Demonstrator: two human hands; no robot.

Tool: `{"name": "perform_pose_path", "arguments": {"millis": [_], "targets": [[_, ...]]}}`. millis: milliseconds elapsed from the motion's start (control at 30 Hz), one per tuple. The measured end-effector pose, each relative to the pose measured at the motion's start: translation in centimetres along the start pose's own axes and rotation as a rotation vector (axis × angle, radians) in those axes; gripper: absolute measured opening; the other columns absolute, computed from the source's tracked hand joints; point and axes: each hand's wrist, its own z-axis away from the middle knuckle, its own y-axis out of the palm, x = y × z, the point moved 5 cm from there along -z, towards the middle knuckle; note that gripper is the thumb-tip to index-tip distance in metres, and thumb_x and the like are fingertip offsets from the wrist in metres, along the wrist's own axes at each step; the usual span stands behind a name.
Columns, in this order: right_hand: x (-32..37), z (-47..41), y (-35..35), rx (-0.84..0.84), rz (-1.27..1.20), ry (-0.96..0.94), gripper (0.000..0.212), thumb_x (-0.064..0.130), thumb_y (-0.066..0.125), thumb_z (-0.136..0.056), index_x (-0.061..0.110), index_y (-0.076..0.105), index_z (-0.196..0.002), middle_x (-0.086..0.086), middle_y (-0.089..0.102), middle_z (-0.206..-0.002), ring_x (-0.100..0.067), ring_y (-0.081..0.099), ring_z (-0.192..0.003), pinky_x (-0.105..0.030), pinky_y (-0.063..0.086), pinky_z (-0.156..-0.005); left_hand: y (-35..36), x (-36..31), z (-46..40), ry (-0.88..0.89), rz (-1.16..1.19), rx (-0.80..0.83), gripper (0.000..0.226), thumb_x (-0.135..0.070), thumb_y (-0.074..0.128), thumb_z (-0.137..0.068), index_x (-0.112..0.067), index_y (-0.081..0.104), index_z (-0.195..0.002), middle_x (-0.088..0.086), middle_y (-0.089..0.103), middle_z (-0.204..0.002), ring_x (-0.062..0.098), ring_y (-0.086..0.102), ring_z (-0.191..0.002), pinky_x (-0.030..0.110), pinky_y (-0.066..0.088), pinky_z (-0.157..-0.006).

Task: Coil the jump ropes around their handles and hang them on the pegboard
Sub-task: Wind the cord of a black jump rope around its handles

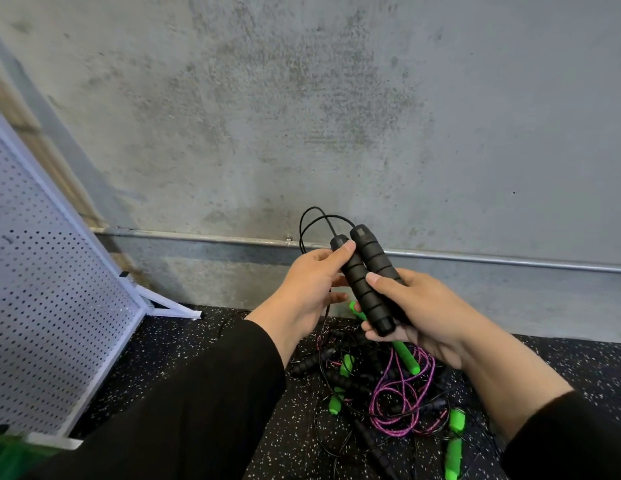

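— Jump-rope handles, black ribbed foam, two: where do they sit?

— Centre of the frame, side by side and touching, tilted with their cord ends toward the upper left. The right hand grips their lower ends, fingers curled underneath, thumb laid across the right-hand handle.

— And the left hand?

— Just left of the handles. Its thumb tip presses the top of the left-hand handle; the other fingers are loosely curled behind. Whether they pinch the cord, I cannot tell.

— Cord?

— Thin black cord, looping up from the handle tops against the wall, then dropping behind the left hand.

— Item two?

— Tangled pile of jump ropes, lower centre of the frame, on the black speckled rubber floor. Contents: black foam handles, bright green handles, thin black cords, one pink-and-purple braided rope. One green handle shows directly below the right hand.

— Item three?

— White perforated metal pegboard, left edge of the frame, standing on a white frame foot, well apart from the hands.

— Background?

— Grey mottled concrete wall, upper frame, with a metal conduit pipe running across it behind the handles. Black sleeves cover both forearms.
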Motion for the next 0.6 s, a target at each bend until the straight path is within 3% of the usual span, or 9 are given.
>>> {"name": "perform_pose_path", "arguments": {"millis": [100, 200, 300, 433, 500, 600], "targets": [[0.2, 0.3, -0.1, 0.013, -0.019, -0.010, 0.032, 0.026, 0.066, -0.097, 0.005, 0.061, -0.120, -0.039, 0.062, -0.117, -0.031, 0.067, -0.075, -0.034, 0.062, -0.061, 0.5, -0.2, 0.7, -0.014, 0.060, 0.028, 0.026, -0.040, 0.069, -0.095, -0.016, 0.065, -0.104, -0.006, 0.072, -0.083, 0.007, 0.067, -0.071, 0.030, 0.051, -0.067], [0.4, 0.8, 0.2, 0.076, -0.035, -0.010, 0.035, 0.024, 0.065, -0.096, 0.001, 0.059, -0.122, -0.031, 0.065, -0.103, -0.029, 0.066, -0.070, -0.031, 0.061, -0.056, 1.0, -0.5, 1.3, -0.036, 0.191, 0.050, 0.025, -0.037, 0.068, -0.096, -0.014, 0.067, -0.104, 0.000, 0.072, -0.089, 0.013, 0.068, -0.082, 0.031, 0.055, -0.074], [0.3, 1.3, 0.8, 0.124, -0.055, -0.005, 0.037, 0.022, 0.065, -0.096, -0.002, 0.057, -0.124, -0.027, 0.064, -0.102, -0.029, 0.066, -0.074, -0.033, 0.062, -0.061, 1.1, -0.9, 1.6, -0.027, 0.270, 0.022, 0.024, -0.035, 0.068, -0.096, -0.012, 0.068, -0.103, 0.005, 0.071, -0.094, 0.022, 0.065, -0.093, 0.035, 0.052, -0.085], [0.3, 1.9, 1.2, 0.163, -0.100, -0.013, 0.045, 0.023, 0.067, -0.091, -0.002, 0.057, -0.126, -0.033, 0.067, -0.107, -0.028, 0.068, -0.078, -0.036, 0.063, -0.069, 1.6, -1.4, 2.2, -0.001, 0.303, 0.011, 0.027, -0.035, 0.065, -0.098, -0.010, 0.067, -0.105, 0.007, 0.071, -0.095, 0.023, 0.066, -0.096, 0.042, 0.052, -0.099], [0.4, 2.2, 1.1, 0.173, -0.087, -0.008, 0.052, 0.026, 0.070, -0.085, -0.002, 0.056, -0.127, -0.031, 0.068, -0.106, -0.028, 0.068, -0.079, -0.036, 0.063, -0.070, 1.7, -1.5, 2.4, -0.013, 0.308, 0.041, 0.033, -0.035, 0.067, -0.097, -0.007, 0.066, -0.114, 0.010, 0.070, -0.107, 0.025, 0.066, -0.103, 0.045, 0.049, -0.108], [0.2, 2.8, 1.3, 0.219, -0.066, 0.024, 0.054, 0.032, 0.068, -0.085, 0.000, 0.057, -0.127, -0.025, 0.068, -0.101, -0.027, 0.067, -0.077, -0.036, 0.062, -0.069, 1.6, -1.6, 2.7, -0.052, 0.335, 0.089, 0.057, -0.032, 0.072, -0.092, 0.006, 0.058, -0.132, 0.015, 0.072, -0.115, 0.026, 0.068, -0.104, 0.046, 0.050, -0.108]]}}
